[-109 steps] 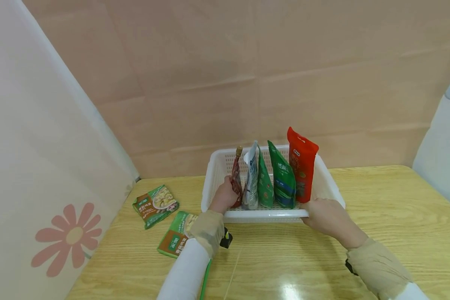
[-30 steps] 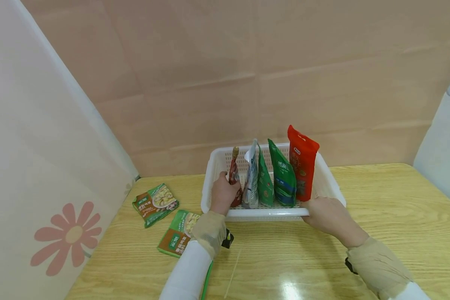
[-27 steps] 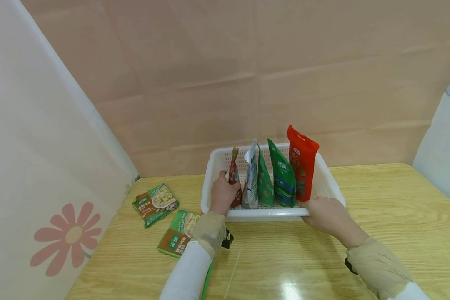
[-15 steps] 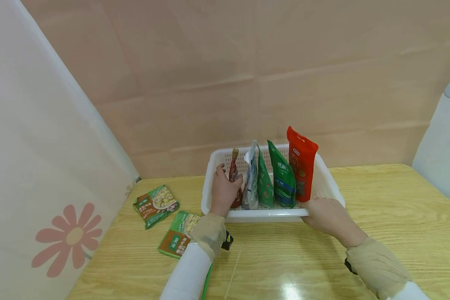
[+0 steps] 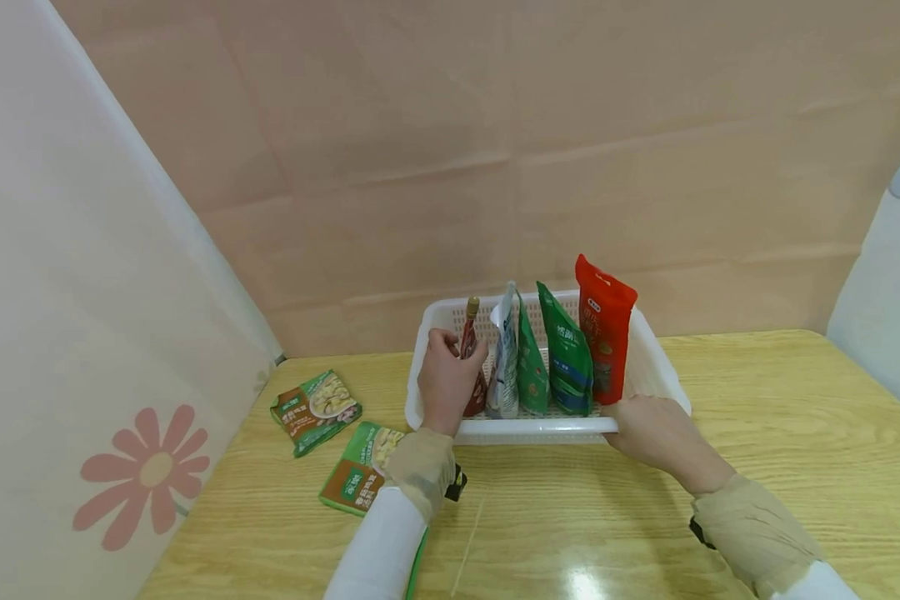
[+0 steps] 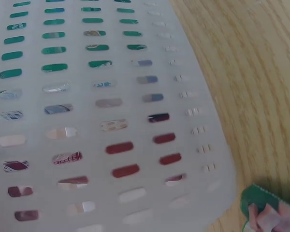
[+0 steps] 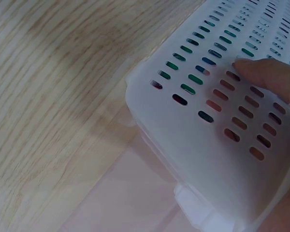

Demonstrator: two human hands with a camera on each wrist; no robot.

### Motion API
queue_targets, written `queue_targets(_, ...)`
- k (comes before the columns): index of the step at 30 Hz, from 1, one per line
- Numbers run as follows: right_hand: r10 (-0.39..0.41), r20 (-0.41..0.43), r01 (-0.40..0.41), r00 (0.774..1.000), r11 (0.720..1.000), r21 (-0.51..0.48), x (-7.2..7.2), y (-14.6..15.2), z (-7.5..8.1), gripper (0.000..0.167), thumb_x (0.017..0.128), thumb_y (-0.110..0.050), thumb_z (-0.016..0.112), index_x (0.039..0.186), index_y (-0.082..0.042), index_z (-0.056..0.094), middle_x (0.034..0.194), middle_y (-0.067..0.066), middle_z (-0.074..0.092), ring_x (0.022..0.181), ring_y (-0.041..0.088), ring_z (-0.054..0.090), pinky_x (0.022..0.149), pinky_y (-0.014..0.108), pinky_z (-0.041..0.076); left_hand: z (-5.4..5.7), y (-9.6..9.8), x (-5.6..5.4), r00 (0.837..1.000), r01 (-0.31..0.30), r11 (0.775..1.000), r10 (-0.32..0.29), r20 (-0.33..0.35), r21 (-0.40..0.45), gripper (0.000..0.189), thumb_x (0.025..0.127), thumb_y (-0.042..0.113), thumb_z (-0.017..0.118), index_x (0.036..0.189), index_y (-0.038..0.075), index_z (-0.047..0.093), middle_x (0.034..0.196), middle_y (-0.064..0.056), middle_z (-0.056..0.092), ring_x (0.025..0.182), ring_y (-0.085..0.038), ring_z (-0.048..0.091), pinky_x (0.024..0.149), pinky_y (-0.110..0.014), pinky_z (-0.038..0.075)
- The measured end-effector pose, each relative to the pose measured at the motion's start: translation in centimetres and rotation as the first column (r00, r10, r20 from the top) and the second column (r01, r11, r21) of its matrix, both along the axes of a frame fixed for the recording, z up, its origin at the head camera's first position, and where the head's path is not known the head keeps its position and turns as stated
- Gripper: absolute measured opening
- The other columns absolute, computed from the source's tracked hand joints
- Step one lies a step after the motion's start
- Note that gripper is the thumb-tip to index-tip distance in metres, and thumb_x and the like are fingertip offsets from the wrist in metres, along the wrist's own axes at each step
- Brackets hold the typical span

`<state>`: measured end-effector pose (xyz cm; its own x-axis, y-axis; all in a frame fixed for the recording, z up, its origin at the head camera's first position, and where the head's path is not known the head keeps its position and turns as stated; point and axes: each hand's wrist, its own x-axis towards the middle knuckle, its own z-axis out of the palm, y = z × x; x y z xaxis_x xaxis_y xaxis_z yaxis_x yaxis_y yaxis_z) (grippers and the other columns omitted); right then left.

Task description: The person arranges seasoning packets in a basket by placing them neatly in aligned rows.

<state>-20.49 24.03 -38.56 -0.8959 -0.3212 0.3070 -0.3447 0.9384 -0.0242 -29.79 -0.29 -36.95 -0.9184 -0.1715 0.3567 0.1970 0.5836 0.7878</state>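
Note:
A white plastic basket (image 5: 532, 427) stands on the table with several upright packages. At its left end is a red spouted pouch (image 5: 475, 400) with a gold cap. My left hand (image 5: 446, 387) reaches over the near rim and holds that pouch high up, thumb on its right side and fingers curled on its left. My right hand (image 5: 648, 429) grips the basket's near right corner; in the right wrist view its thumb (image 7: 266, 72) presses the slotted outer wall. Beside the red pouch stand a silvery-white bag (image 5: 505, 367), two green bags (image 5: 567, 358) and a tall red bag (image 5: 606, 333).
Left of the basket, two flat green-and-brown soup packets (image 5: 317, 410) lie on the wooden table (image 5: 555, 517); the left forearm partly covers the nearer packet (image 5: 356, 475). A pinkish cloth (image 5: 390, 167) hangs behind, and a white flowered panel (image 5: 120, 333) borders the left.
My left hand has slid up the red pouch from its lower part, its fingers spreading and then curling in again. The right hand stays on the basket corner; basket and bags stand as before.

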Motion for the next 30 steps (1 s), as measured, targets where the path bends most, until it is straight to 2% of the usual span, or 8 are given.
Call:
queue_targets(3,-0.002,0.005,0.002,1.000,1.000,-0.003,0.06,0.05,0.02,0.018,0.077,-0.017,0.075,0.074,-0.020,0.058,0.055,-0.008,0.052,0.051,0.009,0.046,0.046,0.030,0.041,-0.13,-0.06,0.19,0.996,0.013,0.999,-0.010,-0.092,0.039,0.037,0.088,0.045,0.062,0.087,0.012,0.047,0.068,0.001,0.043,0.053,-0.014,0.037,0.051,-0.026,0.029)
queue_targets(6,-0.002,-0.002,0.002,1.000,1.000,-0.003,0.14,0.12,0.06,0.019,0.076,-0.016,0.076,0.074,-0.020,0.058,0.055,-0.007,0.052,0.051,0.009,0.047,0.046,0.030,0.041,-0.25,-0.17,0.29,0.983,0.016,0.996,0.001,-0.186,0.092,0.032,0.094,0.037,0.054,0.077,0.011,0.046,0.060,0.003,0.039,0.049,-0.011,0.033,0.049,-0.025,0.026)
queue_targets(10,0.003,-0.018,-0.003,1.000,1.000,0.008,0.17,0.23,0.16,0.020,0.075,-0.016,0.076,0.073,-0.021,0.057,0.056,-0.007,0.054,0.051,0.010,0.048,0.046,0.031,0.041,-0.30,-0.29,0.21,0.963,-0.014,0.985,0.060,-0.263,0.171,0.036,0.101,0.025,0.040,0.069,0.010,0.045,0.055,0.001,0.037,0.048,-0.010,0.030,0.049,-0.024,0.025)
queue_targets(14,0.010,-0.012,-0.010,1.000,1.000,0.015,0.17,0.28,0.30,0.019,0.075,-0.016,0.077,0.073,-0.022,0.059,0.057,-0.007,0.055,0.052,0.010,0.049,0.046,0.031,0.041,-0.20,-0.34,0.04,0.954,-0.049,0.972,0.114,-0.277,0.232,0.041,0.101,0.019,0.035,0.062,0.010,0.045,0.053,0.002,0.036,0.048,-0.010,0.029,0.050,-0.025,0.026)
queue_targets(16,0.016,-0.005,-0.015,1.000,1.000,0.014,0.15,0.31,0.37,0.018,0.075,-0.017,0.077,0.073,-0.022,0.060,0.058,-0.007,0.057,0.053,0.010,0.049,0.047,0.030,0.042,-0.19,-0.34,-0.03,0.955,-0.047,0.967,0.116,-0.273,0.249,0.043,0.101,0.018,0.034,0.059,0.010,0.042,0.051,0.004,0.032,0.046,-0.010,0.025,0.048,-0.025,0.024)
queue_targets(21,0.024,-0.014,-0.024,1.000,1.000,0.003,0.16,0.27,0.50,0.017,0.074,-0.018,0.079,0.074,-0.022,0.062,0.062,-0.007,0.061,0.054,0.010,0.052,0.049,0.030,0.044,-0.25,-0.29,-0.04,0.959,-0.012,0.971,0.079,-0.271,0.240,0.047,0.102,0.020,0.034,0.056,0.013,0.038,0.048,0.007,0.027,0.043,-0.007,0.020,0.044,-0.023,0.020)
queue_targets(25,0.041,-0.043,-0.041,0.998,0.999,0.000,0.19,0.18,0.49,0.016,0.074,-0.018,0.079,0.075,-0.021,0.063,0.064,-0.006,0.063,0.055,0.010,0.055,0.050,0.031,0.047,-0.34,-0.35,0.12,0.956,0.016,0.980,0.044,-0.291,0.200,0.048,0.103,0.020,0.034,0.055,0.014,0.034,0.048,0.007,0.025,0.042,-0.006,0.018,0.044,-0.023,0.018)
queue_targets(30,0.045,-0.012,-0.045,0.999,0.999,0.009,0.23,0.00,0.50,0.015,0.076,-0.018,0.078,0.071,-0.022,0.064,0.060,-0.008,0.060,0.053,0.008,0.051,0.049,0.029,0.044,-0.16,-0.56,0.54,0.951,0.031,0.983,0.026,-0.309,0.180,0.047,0.102,0.019,0.037,0.055,0.014,0.030,0.049,0.007,0.022,0.045,-0.006,0.018,0.045,-0.022,0.017)
